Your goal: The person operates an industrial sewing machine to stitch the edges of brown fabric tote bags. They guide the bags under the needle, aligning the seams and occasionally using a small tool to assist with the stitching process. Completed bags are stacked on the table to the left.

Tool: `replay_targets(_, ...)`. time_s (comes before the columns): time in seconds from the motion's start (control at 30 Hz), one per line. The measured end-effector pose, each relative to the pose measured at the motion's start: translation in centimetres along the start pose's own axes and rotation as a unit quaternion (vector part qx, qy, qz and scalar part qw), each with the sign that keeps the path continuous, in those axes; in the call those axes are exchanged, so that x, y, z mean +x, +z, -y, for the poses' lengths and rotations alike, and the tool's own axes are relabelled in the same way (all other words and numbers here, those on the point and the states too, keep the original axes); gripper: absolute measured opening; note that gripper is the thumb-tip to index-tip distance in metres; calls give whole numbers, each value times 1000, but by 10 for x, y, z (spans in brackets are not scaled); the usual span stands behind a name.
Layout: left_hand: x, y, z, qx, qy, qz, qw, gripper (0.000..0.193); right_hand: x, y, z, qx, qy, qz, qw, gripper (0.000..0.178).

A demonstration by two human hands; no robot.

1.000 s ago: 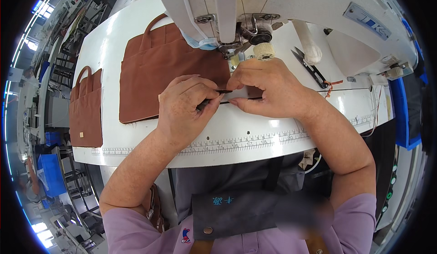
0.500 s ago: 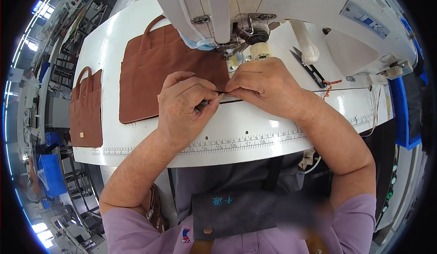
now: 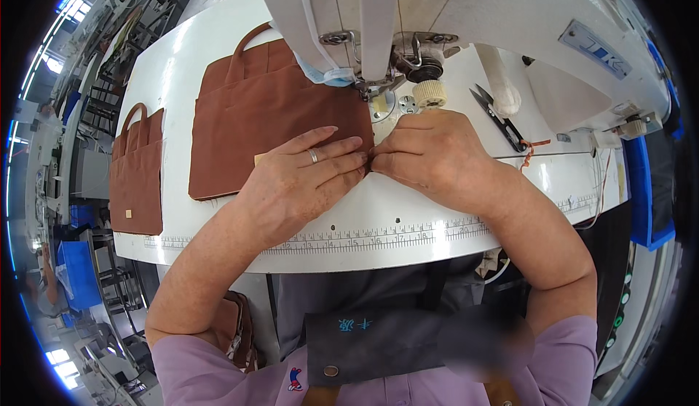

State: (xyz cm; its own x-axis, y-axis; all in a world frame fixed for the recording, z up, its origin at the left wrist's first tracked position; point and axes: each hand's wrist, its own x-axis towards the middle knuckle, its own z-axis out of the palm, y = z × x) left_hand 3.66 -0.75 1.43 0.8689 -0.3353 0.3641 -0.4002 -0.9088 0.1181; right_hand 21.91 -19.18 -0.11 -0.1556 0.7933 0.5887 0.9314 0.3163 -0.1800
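A brown bag piece (image 3: 255, 122) with a handle at its far edge lies flat on the white table, its right edge beside the sewing machine's needle area (image 3: 375, 96). My left hand (image 3: 298, 176), a ring on one finger, rests palm down on the near right part of the bag piece, fingers stretched out. A small tan patch (image 3: 259, 158) shows partly from under it. At the near right corner my right hand (image 3: 440, 155) is closed in a pinch on the bag piece's edge. Its fingertips almost meet the left ones, and exactly what lies between them is hidden.
The sewing machine head (image 3: 495, 13) overhangs the far side. Black thread snips (image 3: 501, 118) with an orange tie lie right of my right hand. Another brown bag piece (image 3: 138, 180) lies at the left. A printed ruler (image 3: 364, 240) runs along the near edge; a blue bin (image 3: 650, 195) stands far right.
My left hand has gone from a pinch at the corner to lying flat on the bag piece. My right hand stays pinched at the corner, slightly shifted. The view has moved a little.
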Motion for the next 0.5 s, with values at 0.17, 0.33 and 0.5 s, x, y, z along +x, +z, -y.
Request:
replay_targets(0.17,0,-8,0,-15,-32,73,997,32,-1,-3,3,17,22,9,1000,13)
replay_targets(0.33,0,-2,8,-66,-41,41,996,41,-1,-5,0,39,49,7,998,17)
replay_targets(0.5,2,5,26,-75,-28,21,997,43,1,-4,-1,8,120,14,993,10)
